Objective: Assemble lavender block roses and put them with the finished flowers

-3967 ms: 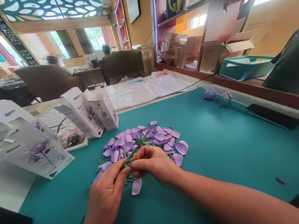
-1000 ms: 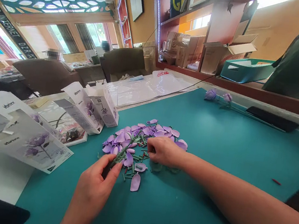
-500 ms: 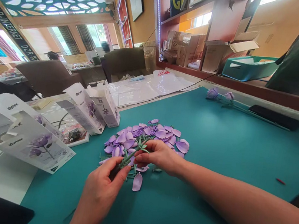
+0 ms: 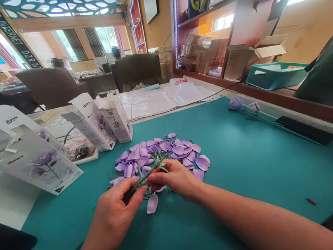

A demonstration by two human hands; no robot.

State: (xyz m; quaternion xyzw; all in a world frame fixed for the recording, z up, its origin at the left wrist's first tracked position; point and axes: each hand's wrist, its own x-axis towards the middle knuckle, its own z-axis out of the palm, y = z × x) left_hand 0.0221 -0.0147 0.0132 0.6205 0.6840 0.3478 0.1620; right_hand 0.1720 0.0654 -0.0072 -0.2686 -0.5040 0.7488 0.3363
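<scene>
Between my two hands is a green plastic flower stem [image 4: 155,166] with pointed leaf-like parts at its upper end. My left hand [image 4: 119,205] grips the lower end between thumb and fingers. Higher up, just below the leafy part, my right hand [image 4: 174,177] pinches the same stem; its fingertips partly hide it. Directly behind and under the hands lies a pile of purple plastic petals [image 4: 142,152] mixed with green pieces. One loose pale petal [image 4: 152,204] rests on the green mat [image 4: 227,159] between my wrists.
Printed flower boxes [image 4: 44,163] stand opened on the left, with more boxes [image 4: 119,118] behind. Two purple flowers [image 4: 235,103] and a black flat object [image 4: 305,130] lie at the far right edge. A small red piece [image 4: 311,201] sits on the right.
Both hands keep hold of the stem and have barely moved; the right fingers shift slightly on it. The camera view has drifted a little.
</scene>
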